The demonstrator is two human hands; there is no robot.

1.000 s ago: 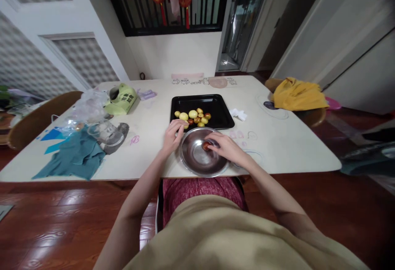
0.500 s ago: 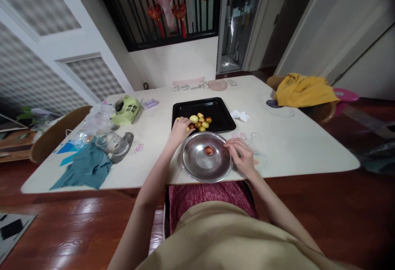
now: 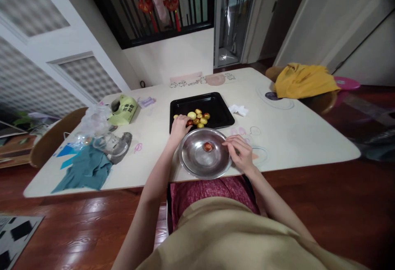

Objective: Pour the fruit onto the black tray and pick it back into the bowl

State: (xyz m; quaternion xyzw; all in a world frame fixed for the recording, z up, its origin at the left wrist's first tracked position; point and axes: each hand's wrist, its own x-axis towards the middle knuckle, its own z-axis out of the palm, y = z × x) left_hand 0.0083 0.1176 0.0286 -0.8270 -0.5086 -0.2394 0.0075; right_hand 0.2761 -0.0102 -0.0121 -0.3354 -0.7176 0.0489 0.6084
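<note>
A black baking tray (image 3: pixel 216 105) holds several yellow, green and red-brown jujubes (image 3: pixel 199 116) bunched at its near side. Reaching in from the left, my left hand (image 3: pixel 180 128) has its fingers curled over the left end of the bunch, around a dark red jujube (image 3: pixel 190 122) at the fingertips. A shiny steel bowl (image 3: pixel 197 167) stands just in front of the tray, at the table's near edge. One red-brown jujube (image 3: pixel 208 146) lies inside it. My right hand (image 3: pixel 240 153) pinches the bowl's right rim between thumb and fingers.
On the white table (image 3: pixel 296 138), a crumpled tissue (image 3: pixel 239 110) lies right of the tray. To the left are a teal cloth (image 3: pixel 86 169), a clear plastic container (image 3: pixel 112 143), plastic bags (image 3: pixel 95 120) and a light green packet (image 3: pixel 125 111). A yellow cloth (image 3: pixel 305 81) drapes over a chair.
The view has shifted slightly. My left hand has stayed at the left end of the jujubes, its fingers drawn closer around one. My right hand keeps its place at the bowl rim.
</note>
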